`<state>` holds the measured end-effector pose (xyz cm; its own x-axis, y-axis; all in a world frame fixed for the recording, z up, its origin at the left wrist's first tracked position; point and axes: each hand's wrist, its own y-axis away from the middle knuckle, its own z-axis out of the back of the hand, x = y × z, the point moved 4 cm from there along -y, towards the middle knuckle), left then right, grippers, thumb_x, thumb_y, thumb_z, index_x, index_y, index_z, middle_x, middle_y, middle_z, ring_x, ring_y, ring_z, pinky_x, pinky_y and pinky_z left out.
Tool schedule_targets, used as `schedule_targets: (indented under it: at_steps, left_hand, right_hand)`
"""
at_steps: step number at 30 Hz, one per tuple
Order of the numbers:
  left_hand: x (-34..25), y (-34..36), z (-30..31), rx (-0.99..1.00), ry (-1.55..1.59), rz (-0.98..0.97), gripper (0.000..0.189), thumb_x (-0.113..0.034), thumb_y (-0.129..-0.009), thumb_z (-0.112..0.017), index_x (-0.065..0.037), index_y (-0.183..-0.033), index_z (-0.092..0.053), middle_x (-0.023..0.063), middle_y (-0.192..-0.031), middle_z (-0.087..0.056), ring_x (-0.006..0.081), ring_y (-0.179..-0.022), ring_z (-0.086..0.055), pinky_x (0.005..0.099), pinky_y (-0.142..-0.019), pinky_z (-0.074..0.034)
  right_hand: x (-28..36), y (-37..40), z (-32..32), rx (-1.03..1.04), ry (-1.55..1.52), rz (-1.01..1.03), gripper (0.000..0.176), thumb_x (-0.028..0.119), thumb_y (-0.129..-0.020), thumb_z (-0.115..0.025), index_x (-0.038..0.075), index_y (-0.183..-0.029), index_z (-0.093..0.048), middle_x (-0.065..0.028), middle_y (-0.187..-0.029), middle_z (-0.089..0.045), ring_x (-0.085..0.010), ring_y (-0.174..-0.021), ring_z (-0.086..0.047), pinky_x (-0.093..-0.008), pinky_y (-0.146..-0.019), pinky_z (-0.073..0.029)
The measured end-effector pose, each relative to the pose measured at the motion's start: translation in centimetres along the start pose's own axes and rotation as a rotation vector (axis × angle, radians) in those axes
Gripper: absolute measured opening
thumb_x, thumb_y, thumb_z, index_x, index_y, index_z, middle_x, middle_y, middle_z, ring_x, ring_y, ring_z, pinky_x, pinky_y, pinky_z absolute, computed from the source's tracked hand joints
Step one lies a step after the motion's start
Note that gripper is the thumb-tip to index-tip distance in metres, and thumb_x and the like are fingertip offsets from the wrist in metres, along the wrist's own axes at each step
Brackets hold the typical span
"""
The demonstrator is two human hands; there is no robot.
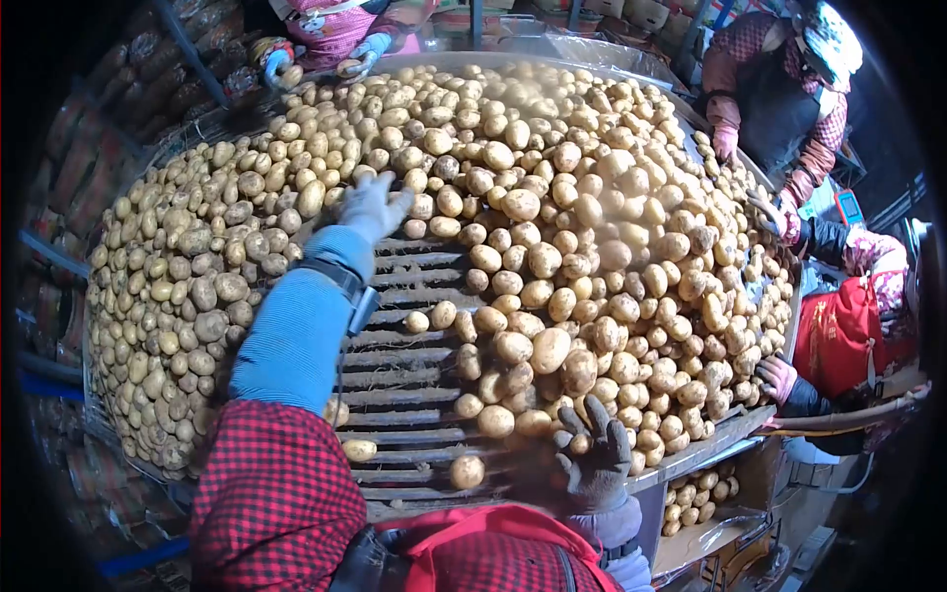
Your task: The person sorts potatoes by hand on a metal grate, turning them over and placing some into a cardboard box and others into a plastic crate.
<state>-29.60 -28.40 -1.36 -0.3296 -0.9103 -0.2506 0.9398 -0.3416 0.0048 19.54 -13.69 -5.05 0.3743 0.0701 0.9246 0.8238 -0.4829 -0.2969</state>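
A large heap of potatoes (552, 345) covers a slatted metal table (404, 378). My left hand (373, 205), in a pale grey glove, stretches across to the far part of the heap. Its fingers are spread against the potatoes there, above the bare slats. My right hand (597, 464), in a darker grey glove, is at the near edge of the heap with its fingers apart. A small potato (580, 444) shows between its thumb and fingers. One loose potato (467, 472) rests on the slats to the left of that hand.
Across the table, a person's gloved hand (365, 56) is at the heap. On the right, other people's hands (725, 143) and a sleeve with a red garment (838, 331) are at the edge. A box of potatoes (700, 498) stands below the table's rim at lower right.
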Motion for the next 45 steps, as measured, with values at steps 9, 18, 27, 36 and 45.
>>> schedule_targets:
  at_steps: [9, 18, 27, 36, 45]
  left_hand:
    - [-6.8, 8.3, -3.4, -0.012, 0.194, -0.211, 0.094, -0.068, -0.087, -0.068, -0.018, -0.160, -0.036, 0.0189, -0.156, -0.043, 0.0429, -0.128, -0.051, 0.0514, -0.111, -0.042]
    - [-2.7, 14.5, -1.3, 0.094, 0.676, -0.633, 0.059, -0.035, -0.094, -0.074, -0.009, -0.144, -0.058, 0.0217, -0.139, -0.061, 0.0386, -0.128, -0.059, 0.0482, -0.109, -0.049]
    - [11.1, -0.7, 5.5, 0.001, -0.388, 0.211, 0.077, -0.050, -0.091, -0.070, -0.022, -0.156, -0.042, 0.0125, -0.153, -0.049, 0.0355, -0.143, -0.044, 0.0545, -0.116, -0.037]
    - [7.0, 0.2, 1.0, 0.005, -0.332, -0.153, 0.052, -0.032, -0.085, -0.073, -0.015, -0.132, -0.058, 0.0148, -0.126, -0.068, 0.0352, -0.124, -0.061, 0.0483, -0.103, -0.048]
    - [3.5, 5.8, 0.8, 0.098, -0.334, -0.216, 0.064, -0.032, -0.086, -0.077, -0.025, -0.145, -0.053, 0.0154, -0.141, -0.061, 0.0374, -0.132, -0.058, 0.0477, -0.111, -0.046]
  right_hand:
    - [-1.5, 0.6, 0.6, 0.035, 0.043, -0.157, 0.081, 0.004, -0.094, -0.072, 0.020, -0.160, -0.026, -0.0198, -0.163, -0.037, -0.0332, -0.143, -0.050, -0.0432, -0.107, -0.054]
    - [-2.8, 1.2, 1.7, -0.355, -0.614, -0.538, 0.072, 0.007, -0.098, -0.070, 0.015, -0.158, -0.031, -0.0211, -0.163, -0.038, -0.0387, -0.139, -0.054, -0.0488, -0.106, -0.056]
    - [-1.2, 0.3, 0.8, 0.045, -0.474, -0.553, 0.071, 0.027, -0.096, -0.071, 0.021, -0.158, -0.037, -0.0083, -0.166, -0.040, -0.0180, -0.153, -0.038, -0.0439, -0.130, -0.021]
    - [-0.2, -0.6, -0.2, -0.150, -0.824, -0.583, 0.083, -0.020, -0.091, -0.062, 0.005, -0.163, -0.028, -0.0230, -0.157, -0.045, -0.0285, -0.135, -0.059, -0.0278, -0.096, -0.057]
    - [3.0, -1.7, -0.9, -0.228, -0.786, -0.670, 0.053, 0.020, -0.102, -0.059, 0.005, -0.151, -0.047, -0.0191, -0.132, -0.064, -0.0231, -0.098, -0.070, -0.0308, -0.072, -0.056]
